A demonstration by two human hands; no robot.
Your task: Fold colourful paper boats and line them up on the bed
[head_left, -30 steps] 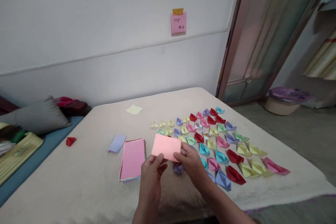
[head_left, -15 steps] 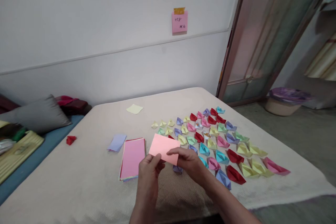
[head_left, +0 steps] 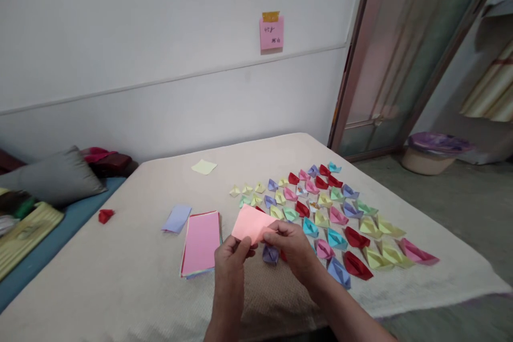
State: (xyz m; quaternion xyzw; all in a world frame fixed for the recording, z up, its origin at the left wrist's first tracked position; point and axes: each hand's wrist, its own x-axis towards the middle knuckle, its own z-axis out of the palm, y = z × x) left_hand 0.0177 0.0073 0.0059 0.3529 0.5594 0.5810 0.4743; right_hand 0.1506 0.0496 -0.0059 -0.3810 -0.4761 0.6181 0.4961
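A piece of pink paper [head_left: 252, 222] is held up in front of me over the bed. My left hand [head_left: 235, 256] pinches its lower left edge with the thumb on top. My right hand [head_left: 289, 246] grips the right corner, thumb bent over the near side. Left of my hands lies a stack of coloured paper [head_left: 201, 243] with a pink sheet on top. Just right of them begin rows of folded paper boats in many colours; a purple boat [head_left: 270, 254] and a red boat [head_left: 358, 265] are among the closest.
Blue-purple paper [head_left: 177, 219], a pale yellow sheet [head_left: 204, 166] and a crumpled-looking red paper piece [head_left: 106, 216] lie on the bedcover [head_left: 132, 256]. A pink note [head_left: 271, 33] is taped to the wall. A lined bin [head_left: 433, 154] stands on the floor at right.
The right hand has shifted its grip along the right side of the pink paper, its thumb now lower. The paper is turned slightly. The view has moved a little.
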